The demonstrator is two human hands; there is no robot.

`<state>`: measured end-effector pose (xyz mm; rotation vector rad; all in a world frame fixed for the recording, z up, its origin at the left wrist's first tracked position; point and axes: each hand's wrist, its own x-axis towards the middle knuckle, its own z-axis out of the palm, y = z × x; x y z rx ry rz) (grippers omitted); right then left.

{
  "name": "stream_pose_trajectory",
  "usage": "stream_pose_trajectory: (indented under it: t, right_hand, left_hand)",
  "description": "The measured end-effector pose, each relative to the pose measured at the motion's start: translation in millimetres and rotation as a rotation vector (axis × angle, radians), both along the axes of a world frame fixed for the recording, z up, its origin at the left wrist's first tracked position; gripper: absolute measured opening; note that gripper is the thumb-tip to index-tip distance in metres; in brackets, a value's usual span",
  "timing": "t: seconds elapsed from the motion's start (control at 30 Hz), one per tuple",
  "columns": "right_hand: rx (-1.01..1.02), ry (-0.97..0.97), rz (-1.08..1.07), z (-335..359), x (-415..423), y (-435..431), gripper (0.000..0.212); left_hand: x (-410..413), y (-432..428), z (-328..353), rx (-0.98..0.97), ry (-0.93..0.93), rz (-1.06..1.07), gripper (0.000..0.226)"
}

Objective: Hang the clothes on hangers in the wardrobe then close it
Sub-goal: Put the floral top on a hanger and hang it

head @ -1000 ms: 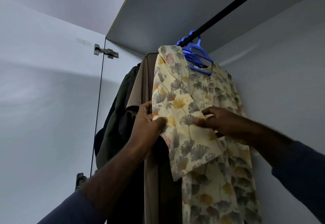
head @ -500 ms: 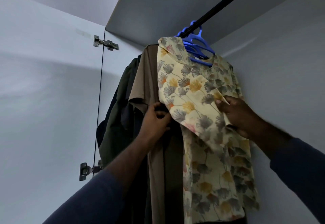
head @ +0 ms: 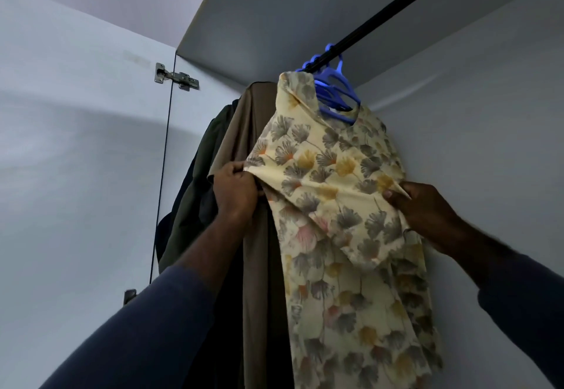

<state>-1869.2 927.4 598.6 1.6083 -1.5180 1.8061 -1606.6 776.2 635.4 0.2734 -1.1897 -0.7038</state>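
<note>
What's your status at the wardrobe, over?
Left hand and right hand each pinch the floral top, spread between them. It hangs on blue hanger, on rail. Brown garment close beside; door open.

Between the left hand and right hand, the cream floral-print garment is thin matt cloth; above them, the blue hangers look smooth plastic.

Hands two; floral garment one; tan garment one; hinges two; rail one.
</note>
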Motion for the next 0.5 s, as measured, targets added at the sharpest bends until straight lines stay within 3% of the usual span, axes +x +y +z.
stream_pose_trajectory:
  t: [0.13, 0.2, 0.27, 0.4, 0.5]
  right_hand:
    - [0.107, -0.009, 0.076, -11, -5, -12, 0.025]
    - [0.177, -0.003, 0.086, -18, -7, -21, 0.035]
    - [0.212, 0.003, 0.053, -23, -8, -28, 0.035]
    - [0.250, -0.102, 0.140, -34, -13, -35, 0.030]
    - [0.255, -0.148, 0.140, -43, -16, -34, 0.025]
  left_hand:
    - [8, -3, -6, 0.018, 0.029, -0.030, 0.012]
    - [11, 3, -12, -0.049, 0.064, 0.185, 0.009]
    - [10, 18, -24, -0.297, -0.033, 0.442, 0.012]
    - [-16, 53, -50, -0.924, -0.552, 0.738, 0.029]
    - [-39, 55, -59, -1.238, -0.780, 0.936, 0.028]
